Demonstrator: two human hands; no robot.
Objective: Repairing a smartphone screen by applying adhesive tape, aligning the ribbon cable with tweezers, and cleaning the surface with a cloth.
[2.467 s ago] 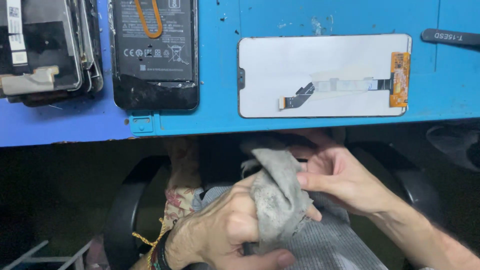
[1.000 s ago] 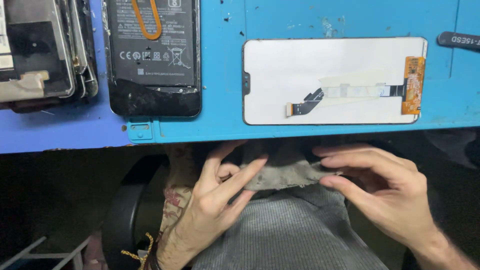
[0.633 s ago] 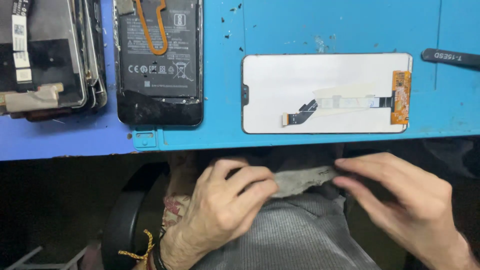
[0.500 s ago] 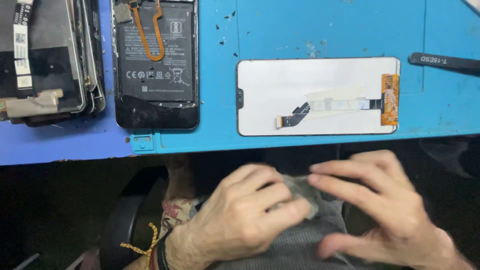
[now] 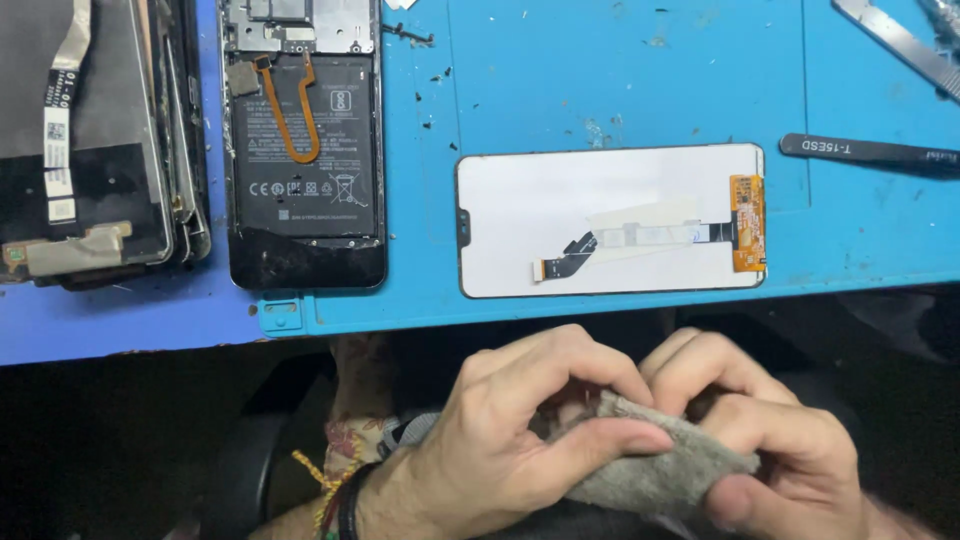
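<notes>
1. Both hands hold one grey cloth (image 5: 655, 470) tight. It sits low in the middle, below the edge of the table, over the person's lap.
2. Under everything up top lies a big blue mat (image 5: 620, 80). It covers the table, and its near edge runs across, just above the hands.
3. Left hand (image 5: 510, 440) has its thumb pressed flat on top of the cloth, and its fingers curl over the far side. A dark band and some yellow threads go around its wrist.
4. Right hand (image 5: 770, 430) pinches the right end of the cloth between thumb and bent fingers. The two hands touch each other.
5. Next comes a white phone screen (image 5: 610, 220), lying face down on the mat, with a thin flat cable and an orange tab on its back.
6. An open phone (image 5: 305, 150) lies left of it, with its black battery showing.
7. More phone parts (image 5: 95, 140) are stacked at the far left.
8. Black tweezers (image 5: 870, 152) lie at the right, near the screen.
</notes>
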